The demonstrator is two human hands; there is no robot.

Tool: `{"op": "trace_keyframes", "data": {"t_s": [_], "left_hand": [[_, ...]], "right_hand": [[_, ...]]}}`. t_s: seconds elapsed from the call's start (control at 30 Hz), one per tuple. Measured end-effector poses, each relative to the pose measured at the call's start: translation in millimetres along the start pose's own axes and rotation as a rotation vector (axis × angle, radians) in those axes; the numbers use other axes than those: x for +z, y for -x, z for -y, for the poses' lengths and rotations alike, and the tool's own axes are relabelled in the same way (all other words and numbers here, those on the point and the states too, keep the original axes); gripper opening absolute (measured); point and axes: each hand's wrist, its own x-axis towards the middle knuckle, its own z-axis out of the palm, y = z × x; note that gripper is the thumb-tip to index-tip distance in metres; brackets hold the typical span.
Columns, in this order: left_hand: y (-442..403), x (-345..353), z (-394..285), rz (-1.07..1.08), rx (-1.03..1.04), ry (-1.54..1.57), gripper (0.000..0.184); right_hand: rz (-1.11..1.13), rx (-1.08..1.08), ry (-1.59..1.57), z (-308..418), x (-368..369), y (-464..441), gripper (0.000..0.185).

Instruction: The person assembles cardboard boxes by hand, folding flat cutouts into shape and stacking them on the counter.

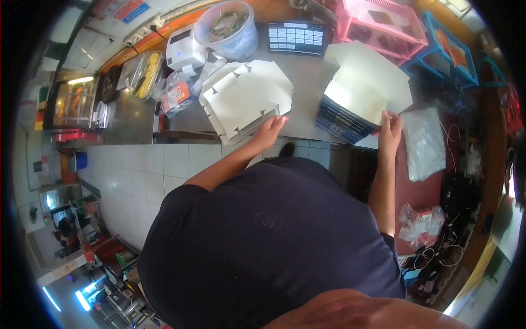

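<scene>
On the steel counter lies a stack of flat, white, unfolded cartons (249, 93) with notched edges. My left hand (270, 131) is at the stack's lower right edge, its fingers closed on that edge. To the right stands a partly folded box (359, 88), white inside and dark blue with print outside, its lid flap raised. My right hand (389, 130) pinches the box's lower right corner between thumb and fingers. The two hands are well apart.
Behind the cartons are a white printer (186, 49), a clear tub (229, 33) and a tablet (296, 38). Pink baskets (381, 27) and a blue rack (446, 49) stand at the back right. Plastic bags (423, 143) lie on the red surface at right.
</scene>
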Motion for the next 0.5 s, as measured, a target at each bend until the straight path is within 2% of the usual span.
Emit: {"op": "trace_keyframes", "data": {"t_s": [0.13, 0.27, 0.4, 0.5], "left_hand": [[6.1, -18.7, -13.7, 0.058, -0.142, -0.045, 0.047], [-13.2, -49.4, 22.7, 0.078, -0.008, 0.016, 0.043], [-38.3, -87.2, 33.1, 0.052, -0.006, 0.03, 0.04], [-61.0, -115.9, 66.1, -0.006, 0.047, -0.023, 0.035]], "right_hand": [[-0.048, -0.099, 0.023, -5.6, 2.1, 10.1, 0.042], [-0.106, -0.214, -0.04, -17.7, 4.6, 23.3, 0.035], [-0.256, -0.268, 0.131, -18.9, 18.9, 56.1, 0.033], [-0.343, -0.201, 0.131, -32.1, 36.3, 89.6, 0.032]]}}
